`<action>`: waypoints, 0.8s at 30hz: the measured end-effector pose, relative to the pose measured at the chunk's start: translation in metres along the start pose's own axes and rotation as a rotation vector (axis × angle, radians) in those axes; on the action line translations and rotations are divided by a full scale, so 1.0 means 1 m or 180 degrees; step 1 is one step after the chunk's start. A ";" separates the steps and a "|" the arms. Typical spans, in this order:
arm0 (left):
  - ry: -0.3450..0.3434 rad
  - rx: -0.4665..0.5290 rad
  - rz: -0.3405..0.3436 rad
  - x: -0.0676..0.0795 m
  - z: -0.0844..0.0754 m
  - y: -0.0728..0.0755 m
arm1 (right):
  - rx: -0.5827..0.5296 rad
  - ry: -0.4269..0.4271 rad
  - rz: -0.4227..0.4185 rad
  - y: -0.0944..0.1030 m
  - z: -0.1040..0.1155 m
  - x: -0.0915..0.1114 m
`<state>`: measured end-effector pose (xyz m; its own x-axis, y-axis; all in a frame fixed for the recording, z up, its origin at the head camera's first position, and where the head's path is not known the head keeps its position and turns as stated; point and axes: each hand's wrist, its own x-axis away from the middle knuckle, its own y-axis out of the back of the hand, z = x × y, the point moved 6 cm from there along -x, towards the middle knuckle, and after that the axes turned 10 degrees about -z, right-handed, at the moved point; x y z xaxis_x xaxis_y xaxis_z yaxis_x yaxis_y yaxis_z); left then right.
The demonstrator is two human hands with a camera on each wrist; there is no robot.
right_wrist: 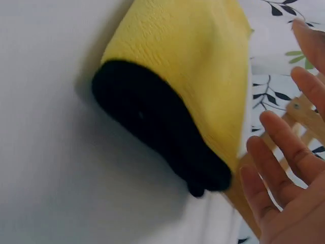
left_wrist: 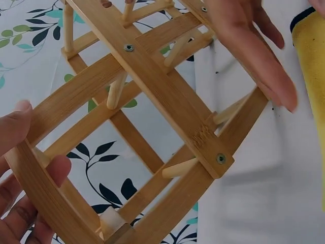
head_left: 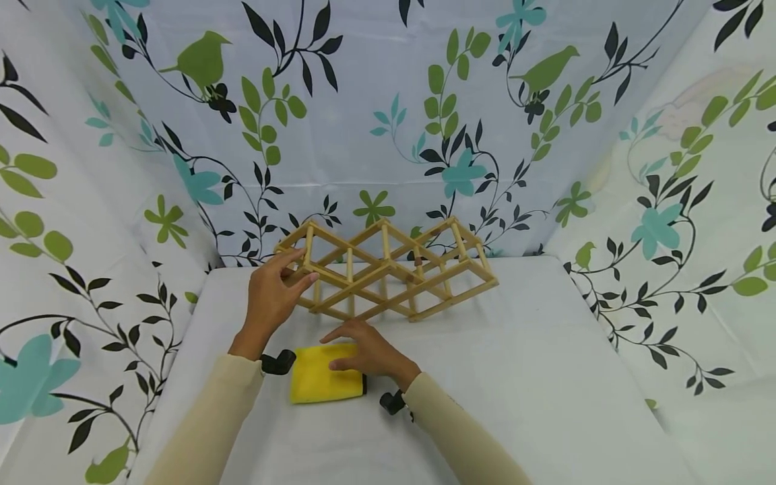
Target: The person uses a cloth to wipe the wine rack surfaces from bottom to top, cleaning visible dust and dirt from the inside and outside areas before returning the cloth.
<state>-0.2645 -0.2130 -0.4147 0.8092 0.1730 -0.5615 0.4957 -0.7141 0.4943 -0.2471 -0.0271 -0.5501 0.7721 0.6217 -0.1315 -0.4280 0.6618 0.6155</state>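
A wooden lattice rack (head_left: pixel 388 267) of crossed slats and round pegs stands spread out at the back of the table. My left hand (head_left: pixel 269 293) holds its left end; in the left wrist view the thumb and fingers (left_wrist: pixel 60 170) lie on either side of an end slat. Metal rivets show where the slats (left_wrist: pixel 173 101) cross. Below the rack lies a folded yellow cloth (head_left: pixel 321 384) with a black edge (right_wrist: pixel 147 107). Over the cloth hovers my right hand (head_left: pixel 372 350), fingers spread and loosely bent, fingertips close to the rack's lower edge. Nothing is between them.
A white cloth covers the table (head_left: pixel 515 377). Behind the rack hangs a curtain (head_left: pixel 364 135) printed with leaves and birds, with similar patterned sheets (head_left: pixel 697 303) at both sides. Black wrist cameras (head_left: pixel 279 362) sit on both wrists, beside the yellow cloth.
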 end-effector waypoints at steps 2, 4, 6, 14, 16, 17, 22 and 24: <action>-0.0006 -0.0002 -0.0043 -0.001 0.002 0.000 | 0.0011 -0.0020 0.0106 -0.008 -0.004 -0.004; 0.0007 0.0016 -0.0067 -0.001 0.003 0.001 | 0.0030 -0.0009 0.0187 -0.015 -0.006 -0.007; 0.0019 0.0032 -0.0076 -0.001 0.004 0.000 | 0.0041 -0.0045 0.0274 -0.021 -0.008 -0.009; 0.0011 0.0068 -0.0085 -0.001 0.002 -0.002 | 0.0189 -0.0167 0.0646 -0.027 -0.008 -0.014; 0.0018 0.0063 -0.0093 -0.002 0.003 -0.002 | 0.0192 -0.0160 0.0831 -0.028 -0.006 -0.015; 0.0017 0.0066 -0.0094 -0.002 0.003 -0.002 | 0.0194 -0.0168 0.0939 -0.029 -0.005 -0.015; 0.0027 0.0068 -0.0048 -0.002 0.005 -0.003 | 0.0120 -0.0062 0.1444 -0.035 -0.002 -0.013; 0.0020 0.0055 -0.0017 -0.002 0.005 -0.004 | 0.0022 0.0004 0.1578 -0.037 -0.001 -0.011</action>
<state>-0.2694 -0.2143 -0.4188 0.8086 0.1810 -0.5599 0.4945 -0.7247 0.4799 -0.2399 -0.0580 -0.5725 0.4758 0.8614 0.1775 -0.7405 0.2835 0.6093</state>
